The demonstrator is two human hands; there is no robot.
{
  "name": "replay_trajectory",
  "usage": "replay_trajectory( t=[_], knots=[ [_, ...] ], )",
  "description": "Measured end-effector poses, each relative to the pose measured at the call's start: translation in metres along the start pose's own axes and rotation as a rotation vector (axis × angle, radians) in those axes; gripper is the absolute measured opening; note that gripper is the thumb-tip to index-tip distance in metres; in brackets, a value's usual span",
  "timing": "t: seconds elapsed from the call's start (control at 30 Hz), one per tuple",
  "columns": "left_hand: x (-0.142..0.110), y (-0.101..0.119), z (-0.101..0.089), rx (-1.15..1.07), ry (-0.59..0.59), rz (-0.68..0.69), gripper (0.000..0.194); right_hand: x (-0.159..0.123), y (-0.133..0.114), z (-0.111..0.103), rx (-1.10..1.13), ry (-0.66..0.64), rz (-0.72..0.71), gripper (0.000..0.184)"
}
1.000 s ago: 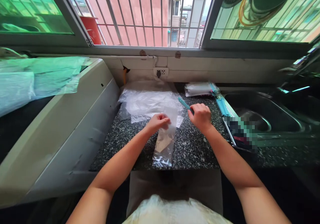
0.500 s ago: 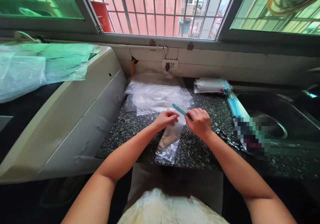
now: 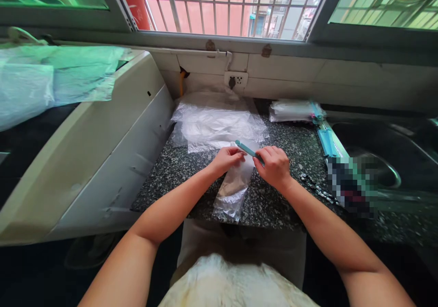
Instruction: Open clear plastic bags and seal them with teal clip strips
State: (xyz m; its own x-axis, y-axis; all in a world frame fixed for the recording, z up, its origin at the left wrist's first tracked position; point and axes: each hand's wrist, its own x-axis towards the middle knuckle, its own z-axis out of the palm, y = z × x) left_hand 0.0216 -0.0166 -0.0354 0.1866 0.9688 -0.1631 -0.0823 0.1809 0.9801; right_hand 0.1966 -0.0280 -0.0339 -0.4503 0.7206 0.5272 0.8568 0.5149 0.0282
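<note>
Here are both hands, close together over the black, white-speckled stone table (image 3: 280, 206). The right hand (image 3: 274, 163) has its fingers curled tight around one end of a slim teal plastic stick (image 3: 246, 148), and the free end slants up and away, toward the left. Right beside it, the left hand (image 3: 224, 162), thumb and fingers pinched together at the upper part of a long, narrow, clear plastic bag (image 3: 232, 189)! That bag runs down the table below the hands, its crinkled, shiny lower end near the front edge. The stick crosses above the bag's upper end; whether the two touch, I cannot tell.

Just beyond the hands, a loose, overlapping spread of clear plastic sheets (image 3: 219, 124) covers the back of the table. Over to the right, near the wall, there's a flat bundle of clear packets with teal ends (image 3: 292, 111), and just in front of it a cluster of flat teal strips (image 3: 327, 143) beside the dark sink (image 3: 369, 133). Nearer still on that side sits a blurred-out object (image 3: 351, 186), its details hidden.

Up at the back, a white wall socket (image 3: 237, 79) carries a dark plug (image 3: 232, 82), and beyond the window bars stands a red bucket (image 3: 136, 7).
</note>
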Motion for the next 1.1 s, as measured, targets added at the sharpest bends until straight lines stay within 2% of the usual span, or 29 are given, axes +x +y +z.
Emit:
replay_trajectory(
  t=[0.3,0.47,0.63,0.87,1.1],
  knots=[
    [0.000,0.002,-0.001,0.002,0.020,-0.009,0.008,-0.001,0.001,0.003,-0.001,-0.023,-0.006,0.019],
    [0.001,-0.002,-0.003,0.007,-0.006,0.012,0.008,-0.001,0.001,0.004,0.001,-0.037,-0.013,0.018],
    [0.001,-0.003,-0.006,0.029,-0.082,0.083,0.025,-0.001,0.001,0.006,-0.010,-0.045,-0.031,0.018],
    [0.003,-0.007,-0.008,-0.015,-0.073,0.073,0.060,-0.002,0.002,0.007,-0.007,-0.020,-0.078,0.015],
    [0.010,-0.019,-0.011,-0.013,-0.023,0.066,0.064,-0.002,-0.001,0.006,-0.009,-0.003,-0.119,0.015]
  ],
)
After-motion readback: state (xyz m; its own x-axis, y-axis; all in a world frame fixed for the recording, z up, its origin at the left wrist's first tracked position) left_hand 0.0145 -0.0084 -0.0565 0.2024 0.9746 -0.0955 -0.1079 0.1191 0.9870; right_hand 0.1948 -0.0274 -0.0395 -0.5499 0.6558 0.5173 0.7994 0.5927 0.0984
